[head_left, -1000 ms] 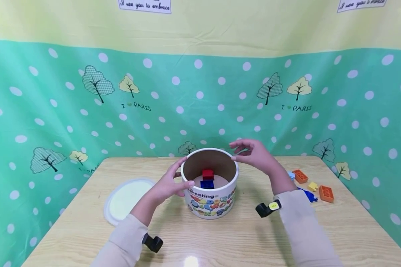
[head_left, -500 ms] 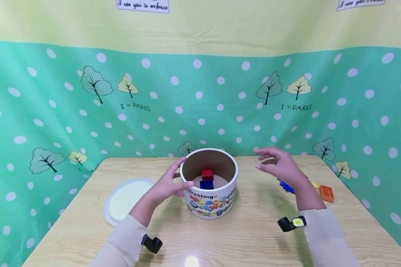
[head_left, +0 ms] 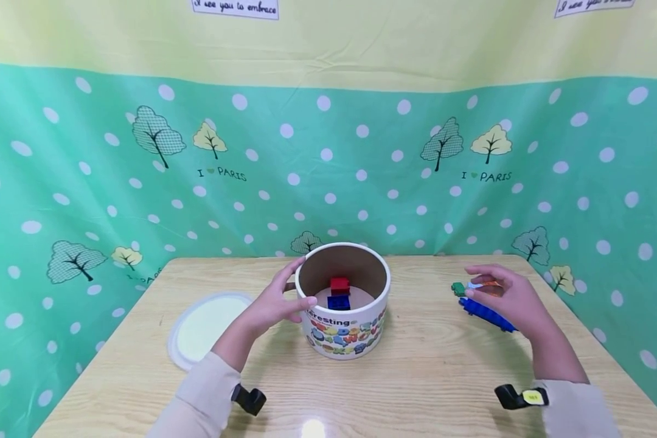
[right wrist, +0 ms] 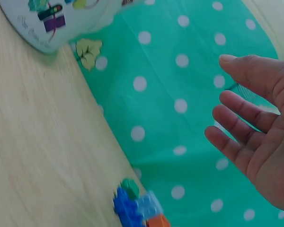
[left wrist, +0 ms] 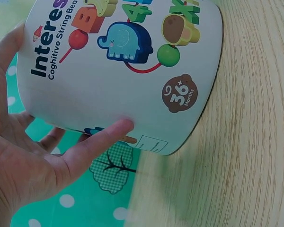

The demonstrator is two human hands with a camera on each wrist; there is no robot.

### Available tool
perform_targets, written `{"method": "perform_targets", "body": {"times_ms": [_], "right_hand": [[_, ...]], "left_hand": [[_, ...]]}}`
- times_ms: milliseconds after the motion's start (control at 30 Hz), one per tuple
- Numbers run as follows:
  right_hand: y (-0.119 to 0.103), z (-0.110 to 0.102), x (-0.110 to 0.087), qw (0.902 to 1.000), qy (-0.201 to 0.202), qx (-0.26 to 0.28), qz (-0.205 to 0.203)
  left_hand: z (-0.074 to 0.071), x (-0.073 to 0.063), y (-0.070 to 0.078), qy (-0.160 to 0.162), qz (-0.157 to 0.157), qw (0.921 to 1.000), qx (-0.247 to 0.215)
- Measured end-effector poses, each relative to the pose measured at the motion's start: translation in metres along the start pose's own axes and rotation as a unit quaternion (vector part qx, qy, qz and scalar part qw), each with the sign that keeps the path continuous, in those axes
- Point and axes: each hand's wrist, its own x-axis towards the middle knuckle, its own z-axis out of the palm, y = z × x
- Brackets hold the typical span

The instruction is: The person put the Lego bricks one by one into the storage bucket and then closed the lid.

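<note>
A white round bucket [head_left: 344,334] with printed letters stands upright, its brown inside showing. My left hand [head_left: 276,301] holds its left side; in the left wrist view, the thumb [left wrist: 102,137] lies along the printed wall. Inside the bucket lie a red toy brick [head_left: 339,286] and a blue toy brick [head_left: 338,302]. My right hand [head_left: 511,298] hovers over the toy bricks at the right with fingers spread, holding nothing in the right wrist view. Near it lie a green brick [head_left: 458,289], a light blue brick [right wrist: 149,204] and a long blue brick piece [head_left: 487,313]; the hand hides others.
A white round lid [head_left: 210,328] lies on the wooden table [head_left: 410,389] to the left of the bucket. Behind the table hangs a green and yellow curtain [head_left: 252,201] with dots and trees. An orange brick [right wrist: 158,221] shows in the right wrist view.
My right hand has moved right and down, from beside the bucket's rim to above the loose bricks. The left hand and the bucket have stayed in place.
</note>
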Motion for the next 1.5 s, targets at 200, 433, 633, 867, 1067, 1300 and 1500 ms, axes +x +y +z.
{"method": "perform_targets", "body": {"times_ms": [200, 433, 633, 867, 1067, 1300, 1500], "right_hand": [[0.016, -0.016, -0.017, 0.9994, 0.022, -0.008, 0.025], [0.032, -0.029, -0.033, 0.9962, 0.03, -0.011, 0.081], [0.047, -0.032, -0.032, 0.995, 0.018, -0.007, 0.098], [0.061, -0.035, -0.035, 0.9943, 0.021, -0.011, 0.104], [0.075, -0.035, -0.037, 0.9906, 0.007, -0.02, 0.135], [0.087, -0.03, -0.039, 0.9871, -0.028, -0.042, 0.152], [0.09, -0.03, -0.04, 0.9844, -0.035, -0.088, 0.148]], "left_hand": [[0.001, 0.001, 0.001, 0.002, -0.001, 1.0, 0.004], [0.002, 0.001, 0.0, -0.005, -0.002, 1.0, 0.002], [-0.002, -0.001, -0.002, 0.004, 0.001, 1.0, 0.005], [-0.001, 0.001, -0.001, -0.001, 0.007, 1.0, 0.004], [0.0, 0.0, -0.002, 0.001, 0.006, 1.0, -0.004], [0.001, 0.001, -0.004, -0.006, 0.014, 0.9999, -0.006], [0.002, 0.002, -0.003, -0.008, 0.015, 0.9998, -0.012]]}}
